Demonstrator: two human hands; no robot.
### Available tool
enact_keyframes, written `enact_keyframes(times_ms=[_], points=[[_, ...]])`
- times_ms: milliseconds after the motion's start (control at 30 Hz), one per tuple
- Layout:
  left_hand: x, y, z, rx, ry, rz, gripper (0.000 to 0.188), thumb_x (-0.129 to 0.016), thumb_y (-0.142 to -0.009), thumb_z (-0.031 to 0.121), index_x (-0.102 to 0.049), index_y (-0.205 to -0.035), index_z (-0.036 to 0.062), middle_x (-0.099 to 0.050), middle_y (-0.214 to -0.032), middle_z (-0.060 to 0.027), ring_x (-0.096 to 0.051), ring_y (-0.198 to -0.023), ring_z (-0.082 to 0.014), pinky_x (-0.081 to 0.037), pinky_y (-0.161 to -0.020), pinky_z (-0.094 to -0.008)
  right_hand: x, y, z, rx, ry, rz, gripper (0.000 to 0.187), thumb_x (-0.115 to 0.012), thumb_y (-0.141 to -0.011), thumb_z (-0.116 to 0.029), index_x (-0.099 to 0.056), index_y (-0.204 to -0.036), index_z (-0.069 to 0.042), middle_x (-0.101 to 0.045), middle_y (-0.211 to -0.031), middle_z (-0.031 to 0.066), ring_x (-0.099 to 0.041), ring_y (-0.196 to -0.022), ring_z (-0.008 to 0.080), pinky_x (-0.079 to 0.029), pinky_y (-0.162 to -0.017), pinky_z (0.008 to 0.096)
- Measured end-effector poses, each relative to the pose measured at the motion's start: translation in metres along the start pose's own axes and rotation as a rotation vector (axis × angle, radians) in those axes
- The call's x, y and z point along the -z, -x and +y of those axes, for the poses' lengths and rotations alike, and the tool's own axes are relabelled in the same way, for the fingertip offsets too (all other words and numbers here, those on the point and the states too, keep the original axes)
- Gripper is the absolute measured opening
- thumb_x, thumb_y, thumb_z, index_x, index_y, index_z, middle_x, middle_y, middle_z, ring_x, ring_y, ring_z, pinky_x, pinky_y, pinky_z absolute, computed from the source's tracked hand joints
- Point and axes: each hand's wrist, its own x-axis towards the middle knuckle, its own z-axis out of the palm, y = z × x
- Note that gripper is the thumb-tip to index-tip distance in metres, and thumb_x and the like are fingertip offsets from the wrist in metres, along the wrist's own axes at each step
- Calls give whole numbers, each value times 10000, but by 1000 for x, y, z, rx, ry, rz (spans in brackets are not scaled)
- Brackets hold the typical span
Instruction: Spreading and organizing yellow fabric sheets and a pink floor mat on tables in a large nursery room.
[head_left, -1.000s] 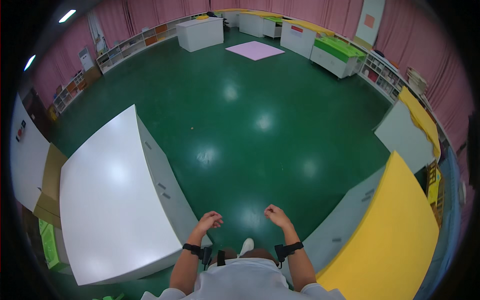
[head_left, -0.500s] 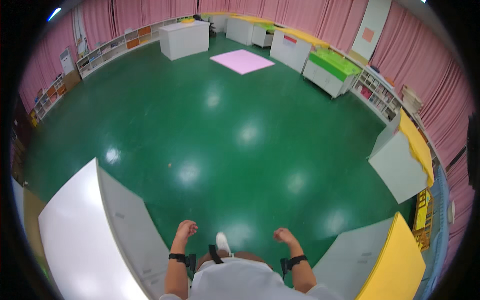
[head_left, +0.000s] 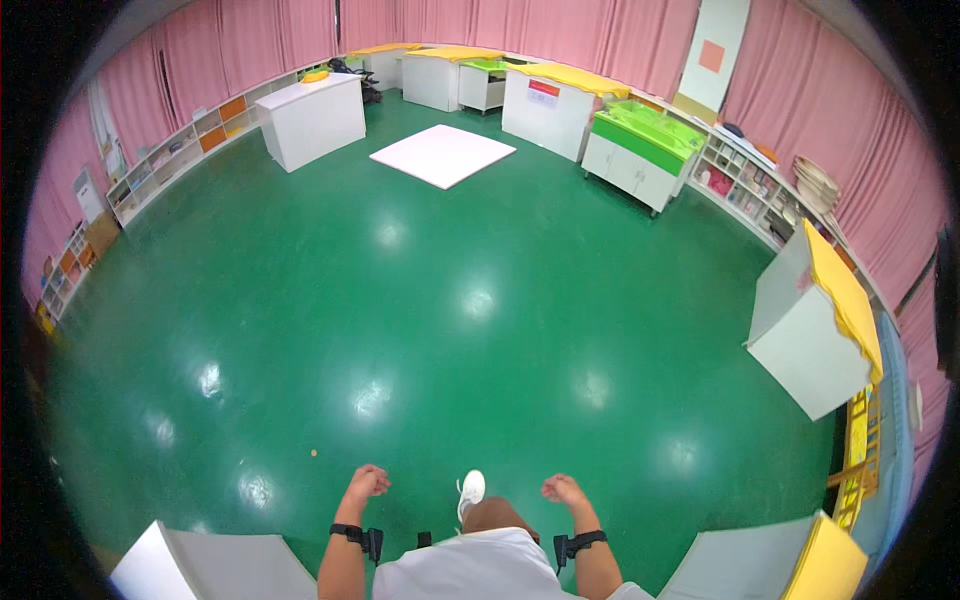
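My left hand (head_left: 370, 481) is held out in front of my body over the green floor (head_left: 460, 380), its fingers loosely curled in with no object showing in them. On the other side, my right hand (head_left: 563, 489) is raised at much the same height, its fingers likewise curled, and nothing shows in it. Each wrist wears a black strap with a small dark device: the left device (head_left: 372, 544) and the right device (head_left: 566, 547). A white shoe (head_left: 472, 488) shows between the hands. Neither hand touches anything.
White cabinets flank me, the left cabinet (head_left: 235, 565) and the yellow-topped right cabinet (head_left: 825, 565). Ahead lies a pale mat (head_left: 443, 157), with a white counter (head_left: 312, 120) to its left and a green-topped unit (head_left: 640, 150) to its right. Low shelves (head_left: 175, 158) line the curtained wall.
I have moved forward: the side cabinets have slid back toward the lower edge, and the mat and far furniture appear closer. Both hands stay curled. The white shoe shows further ahead.
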Motion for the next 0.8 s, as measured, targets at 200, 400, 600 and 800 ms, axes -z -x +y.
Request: enact_keyframes(times_ms=[200, 400, 600, 800], points=[[14, -118, 123, -49, 0, 66, 168, -564, -782, 166, -563, -876, 26, -630, -721, -99, -603, -584, -177, -482, -530, -292, 9, -135, -208, 69, -64, -26, 233, -537, -820, -226, -579, -934, -28, -634, -842, 84, -613, -748, 179, -496, -642, 295], [38, -279, 193, 26, 38, 56, 189, -563, -785, 170, -566, -894, 15, -633, -734, -115, -608, -584, -201, -485, -507, -311, 23, -292, -364, 84, -41, -116, 207, -528, -839, -227, -578, -933, -50, -634, -841, 68, -615, -755, 173, -498, -700, 314], [59, -448, 328, -43, 82, 2, 218, -566, -789, 183, -551, -916, 5, -629, -753, -126, -604, -599, -203, -500, -540, -320, 44, -454, -433, -62, -10, -61, 247, -525, -833, -243, -584, -940, -28, -641, -909, 119, -624, -807, 225, -509, -718, 376], [23, -578, 575, -55, -45, -27, 212, -561, -801, 187, -538, -928, 19, -630, -794, -106, -606, -668, -183, -494, -611, -303, 80, -583, -539, -191, -109, -126, 222, -492, -840, -202, -569, -976, -45, -619, -954, 120, -620, -852, 233, -500, -748, 368]])
